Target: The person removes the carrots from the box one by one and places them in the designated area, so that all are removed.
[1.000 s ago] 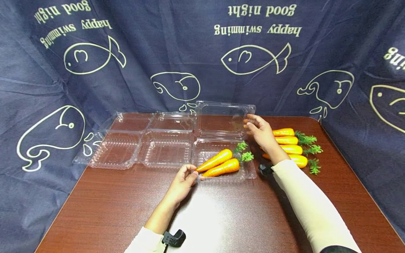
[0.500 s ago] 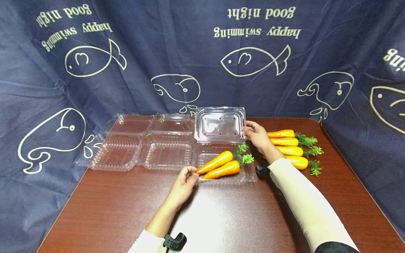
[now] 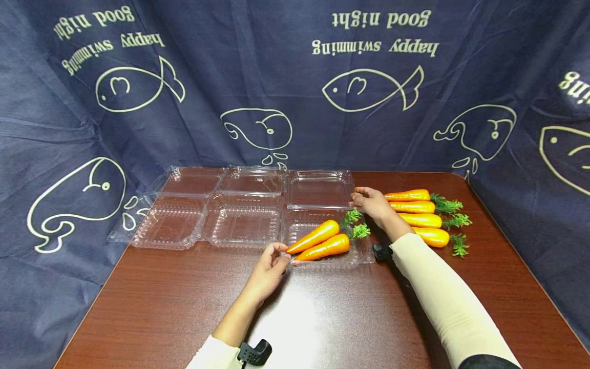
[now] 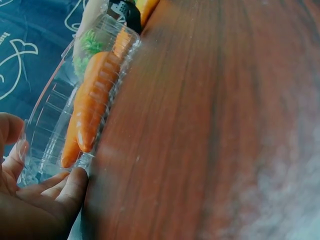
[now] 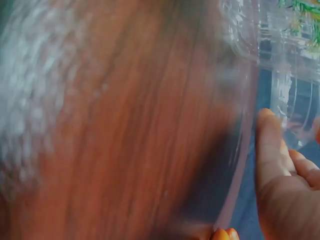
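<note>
My left hand [image 3: 266, 271] pinches the front left corner of a clear plastic clamshell container [image 3: 364, 254]. Two orange carrots [image 3: 321, 247] with green tops lie in its base, their tips pointing at that hand. In the left wrist view, the thumb [image 4: 75, 190] presses the container's near wall beside the carrot tips. The container's lid [image 3: 319, 188] lies folded back behind the base. My right hand [image 3: 374, 207] is at the lid's right edge with its fingers fairly straight; whether they touch it is hard to tell. In the right wrist view, the thumb [image 5: 270, 145] is extended near the clear plastic.
Two more opened clamshell containers stand to the left, one in the middle [image 3: 244, 220] and one at the far left [image 3: 168, 220]. Several carrots [image 3: 419, 220] lie in a column beyond my right wrist. A dark blue curtain [image 3: 295, 66] hangs behind the brown table [image 3: 184, 307].
The raised lid has tipped backward and down, and now lies flat. My right hand has come down slightly with it. The left hand stays at the container's corner.
</note>
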Demonstrator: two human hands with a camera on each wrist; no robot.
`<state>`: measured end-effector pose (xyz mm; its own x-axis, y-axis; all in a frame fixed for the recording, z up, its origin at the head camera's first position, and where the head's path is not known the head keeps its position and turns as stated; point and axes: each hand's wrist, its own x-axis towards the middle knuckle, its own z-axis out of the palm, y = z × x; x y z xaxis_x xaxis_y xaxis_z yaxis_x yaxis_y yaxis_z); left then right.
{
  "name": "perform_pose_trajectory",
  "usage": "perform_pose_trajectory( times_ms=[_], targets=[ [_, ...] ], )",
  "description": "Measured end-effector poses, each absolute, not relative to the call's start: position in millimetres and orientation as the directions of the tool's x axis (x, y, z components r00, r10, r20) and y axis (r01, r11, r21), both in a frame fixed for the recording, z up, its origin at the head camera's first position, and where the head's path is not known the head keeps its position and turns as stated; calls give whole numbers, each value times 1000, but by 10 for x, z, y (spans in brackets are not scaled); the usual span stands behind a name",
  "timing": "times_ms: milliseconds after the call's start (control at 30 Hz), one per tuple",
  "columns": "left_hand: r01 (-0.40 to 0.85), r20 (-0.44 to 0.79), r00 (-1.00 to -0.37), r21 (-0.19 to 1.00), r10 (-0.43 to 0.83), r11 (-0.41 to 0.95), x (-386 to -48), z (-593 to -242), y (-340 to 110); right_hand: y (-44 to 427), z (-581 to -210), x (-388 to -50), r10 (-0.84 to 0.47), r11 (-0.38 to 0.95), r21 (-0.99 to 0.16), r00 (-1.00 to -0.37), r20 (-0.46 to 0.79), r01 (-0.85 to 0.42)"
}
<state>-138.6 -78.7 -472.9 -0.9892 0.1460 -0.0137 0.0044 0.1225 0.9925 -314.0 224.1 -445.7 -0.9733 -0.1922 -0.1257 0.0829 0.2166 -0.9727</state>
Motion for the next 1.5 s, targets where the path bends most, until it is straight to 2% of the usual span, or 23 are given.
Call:
perform_pose_trajectory(
  times_ms=[233, 400, 533, 733, 967, 1200, 1500],
  targets=[
    [-8, -24, -991, 993, 134, 118, -1392, -4728, -784, 2268, -4355, -3145, -165, 332, -936, -970, -178, 115],
    [15, -6, -988, 991, 155, 134, -1391, -4725, -806, 2233, -4127, -3053, -173, 504, -864, -981, -84, -15],
    [27, 0, -985, 987, 170, 155, -1392, -4723, -820, 2173, -3941, -2973, -243, 604, -785, -970, -17, -138],
    [10, -23, -985, 982, 170, 190, -1395, -4732, -825, 2048, -3715, -2841, -397, 622, -736, -918, -2, -268],
    [13, -15, -988, 983, 152, 182, -1389, -4739, -819, 1881, -3540, -2688, -583, 652, -605, -812, -12, -458],
    [6, -21, -987, 985, 159, 170, -1394, -4746, -820, 1731, -3556, -2656, -676, 638, -515, -736, -20, -572],
    [-1, -29, -984, 988, 177, 156, -1408, -4750, -835, 1554, -3677, -2662, -758, 581, -508, -649, -55, -636]
  ],
)
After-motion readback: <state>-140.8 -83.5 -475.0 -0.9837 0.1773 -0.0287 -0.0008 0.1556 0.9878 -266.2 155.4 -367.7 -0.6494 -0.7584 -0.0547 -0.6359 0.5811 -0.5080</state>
